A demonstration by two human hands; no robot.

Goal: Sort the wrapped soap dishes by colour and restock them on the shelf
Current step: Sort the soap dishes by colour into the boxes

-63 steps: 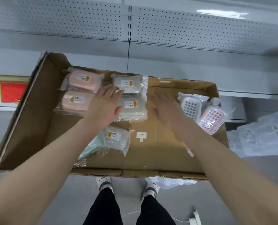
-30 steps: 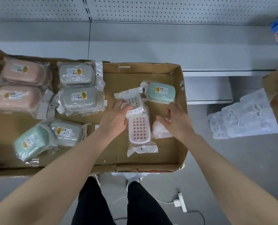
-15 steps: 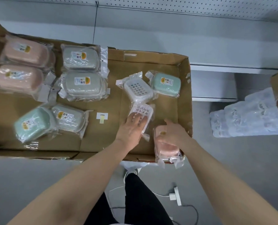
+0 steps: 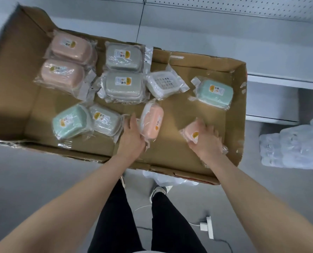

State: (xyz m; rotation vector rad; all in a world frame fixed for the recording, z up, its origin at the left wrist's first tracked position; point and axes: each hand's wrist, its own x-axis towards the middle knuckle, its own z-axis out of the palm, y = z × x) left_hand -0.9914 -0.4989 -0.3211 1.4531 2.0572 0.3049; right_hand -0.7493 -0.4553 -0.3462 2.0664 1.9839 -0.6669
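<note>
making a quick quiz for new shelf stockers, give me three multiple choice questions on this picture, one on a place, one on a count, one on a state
1. Where in the cardboard box is the lone green soap dish?
A. by the right wall
B. far left corner
C. outside on the floor

2. How many pink soap dishes are in the box?
A. two
B. four
C. six

3. What is the right hand doing?
A. hanging empty
B. gripping a pink soap dish
C. holding a phone

Answers: 1 A, it lies near the right wall, apart from the others. 2 B, two at far left, one at each hand. 3 B, its fingers wrap the wrapped dish.
</note>
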